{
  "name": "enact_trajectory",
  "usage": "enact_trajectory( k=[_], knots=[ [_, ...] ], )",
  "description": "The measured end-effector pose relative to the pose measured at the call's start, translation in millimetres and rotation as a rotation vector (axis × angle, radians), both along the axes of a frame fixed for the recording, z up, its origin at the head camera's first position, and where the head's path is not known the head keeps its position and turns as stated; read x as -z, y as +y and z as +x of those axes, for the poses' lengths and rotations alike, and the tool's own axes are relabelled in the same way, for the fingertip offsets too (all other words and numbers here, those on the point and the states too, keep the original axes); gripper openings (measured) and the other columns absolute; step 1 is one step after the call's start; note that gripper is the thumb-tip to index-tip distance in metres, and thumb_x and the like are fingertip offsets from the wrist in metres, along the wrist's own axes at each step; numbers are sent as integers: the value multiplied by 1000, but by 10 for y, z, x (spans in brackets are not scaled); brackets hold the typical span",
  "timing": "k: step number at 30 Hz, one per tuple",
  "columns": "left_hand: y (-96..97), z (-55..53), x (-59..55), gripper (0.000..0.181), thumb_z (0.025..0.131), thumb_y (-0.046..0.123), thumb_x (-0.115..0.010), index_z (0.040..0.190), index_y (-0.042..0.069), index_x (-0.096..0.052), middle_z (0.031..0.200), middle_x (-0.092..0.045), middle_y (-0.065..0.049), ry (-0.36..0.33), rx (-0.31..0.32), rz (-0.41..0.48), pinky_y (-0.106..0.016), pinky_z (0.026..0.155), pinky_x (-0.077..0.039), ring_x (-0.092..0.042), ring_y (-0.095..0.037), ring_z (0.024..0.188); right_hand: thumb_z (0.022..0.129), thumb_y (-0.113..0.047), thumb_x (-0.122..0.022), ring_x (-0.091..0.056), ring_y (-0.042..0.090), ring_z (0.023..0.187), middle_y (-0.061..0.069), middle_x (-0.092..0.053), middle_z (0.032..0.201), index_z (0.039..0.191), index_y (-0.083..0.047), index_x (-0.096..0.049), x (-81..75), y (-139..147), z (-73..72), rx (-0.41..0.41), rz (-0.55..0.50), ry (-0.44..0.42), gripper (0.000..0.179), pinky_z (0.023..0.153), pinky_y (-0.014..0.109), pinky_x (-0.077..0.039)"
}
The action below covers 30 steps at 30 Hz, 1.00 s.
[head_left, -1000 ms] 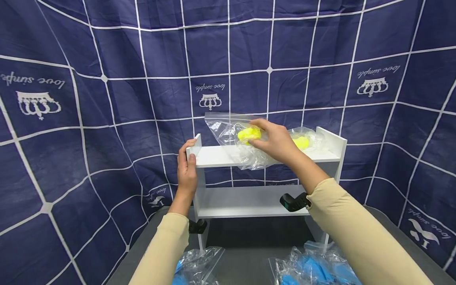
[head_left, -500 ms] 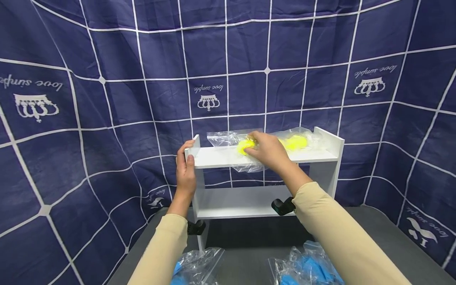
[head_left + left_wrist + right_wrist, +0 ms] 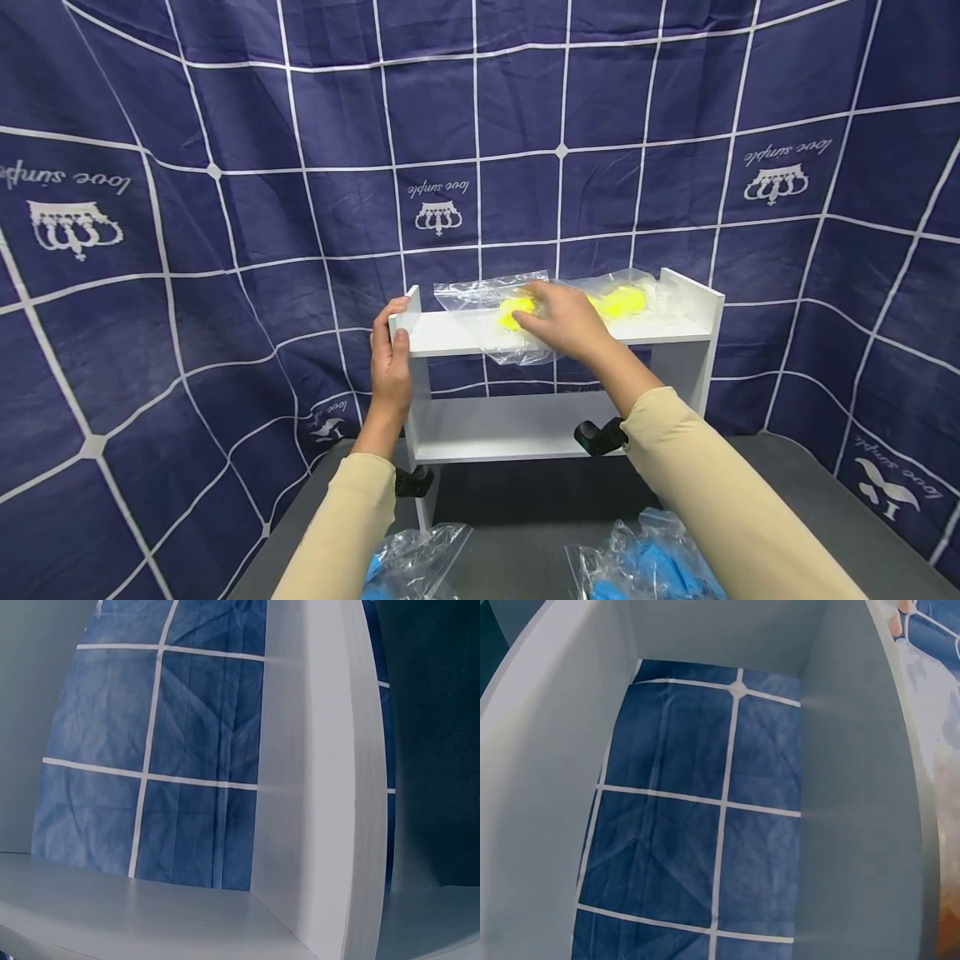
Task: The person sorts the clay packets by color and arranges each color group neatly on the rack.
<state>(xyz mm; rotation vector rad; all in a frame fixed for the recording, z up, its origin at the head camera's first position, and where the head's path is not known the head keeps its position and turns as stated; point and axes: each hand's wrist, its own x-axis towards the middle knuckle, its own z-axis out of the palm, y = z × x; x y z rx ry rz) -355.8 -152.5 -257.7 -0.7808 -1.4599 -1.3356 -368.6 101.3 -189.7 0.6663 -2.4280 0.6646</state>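
Showing in head view, not left wrist's, the left hand (image 3: 392, 362) grips the shelf (image 3: 441, 334), the right hand (image 3: 567, 318) a clear bag (image 3: 517, 350).

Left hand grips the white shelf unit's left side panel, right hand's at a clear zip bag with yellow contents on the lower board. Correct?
Wrong level: the head view shows that clear zip bag on the top board. The rest holds: left hand on the left side panel, right hand at the bag, contents yellow.
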Motion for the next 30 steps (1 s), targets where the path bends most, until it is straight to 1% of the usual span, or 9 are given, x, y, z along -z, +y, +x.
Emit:
enact_trajectory(
  k=[2, 4, 10, 13, 17, 22, 24, 27, 30],
  knots=[
    [15, 59, -17, 29, 95, -6, -34, 122, -14, -41, 133, -42, -32, -10, -5, 1, -21, 110, -27, -40, -23, 132, 91, -40, -56, -54, 29, 126, 6, -60, 134, 133, -14, -55, 16, 8, 6, -20, -45, 22, 49, 104, 47, -42],
    [15, 70, -17, 29, 95, -7, -34, 122, -15, -41, 133, -42, -32, -14, -9, 4, -21, 110, -27, -41, -24, 132, 93, -36, -55, -53, 28, 127, 4, -61, 133, 131, -16, -57, 34, 15, 13, -46, -96, 59, 44, 105, 47, -41],
    [3, 69, 2, 30, 94, -8, -34, 122, -15, -41, 133, -44, -32, -13, -9, 1, -23, 111, -27, -39, -33, 132, 94, -25, -53, -54, 25, 124, 2, -63, 129, 125, -17, -61, 106, 59, 79, -120, -220, 194, 33, 102, 49, -42],
    [-3, 67, 13, 30, 94, -9, -34, 122, -15, -42, 132, -44, -31, -7, -22, -1, -23, 111, -26, -39, -34, 132, 94, -22, -55, -55, 23, 123, 2, -64, 127, 124, -16, -62, 145, 92, 146, -158, -268, 258, 32, 100, 48, -43],
    [-18, 66, 14, 30, 93, -8, -35, 122, -15, -42, 132, -45, -31, 8, -37, -1, -23, 110, -25, -39, -31, 131, 92, -19, -57, -55, 20, 124, -1, -64, 128, 124, -17, -63, 209, 132, 264, -214, -286, 332, 32, 100, 46, -44],
    [-38, 43, 4, 31, 92, -9, -35, 122, -16, -42, 130, -44, -34, 38, -25, 5, -24, 110, -27, -40, -32, 131, 90, -12, -58, -53, 17, 127, -3, -62, 131, 121, -19, -64, 339, 201, 414, -268, -293, 414, 32, 103, 44, -43],
    [-34, 40, -6, 31, 93, -9, -35, 122, -16, -42, 130, -44, -34, 41, -16, 6, -25, 111, -28, -40, -33, 131, 89, -9, -59, -53, 17, 127, -2, -63, 130, 120, -19, -65, 426, 252, 486, -288, -297, 438, 33, 108, 44, -39],
    [-22, 47, -21, 31, 93, -8, -35, 123, -15, -42, 132, -44, -33, 27, -21, -3, -24, 110, -27, -39, -34, 131, 87, -5, -60, -54, 18, 126, 0, -65, 128, 118, -18, -66, 573, 349, 609, -312, -303, 458, 35, 113, 43, -33],
    [-12, 58, -30, 31, 94, -7, -35, 124, -14, -42, 133, -44, -31, 6, -36, -15, -23, 109, -26, -38, -33, 131, 84, -1, -62, -54, 19, 124, 2, -65, 126, 116, -18, -67, 714, 450, 734, -326, -295, 464, 37, 114, 33, -32]
  ],
)
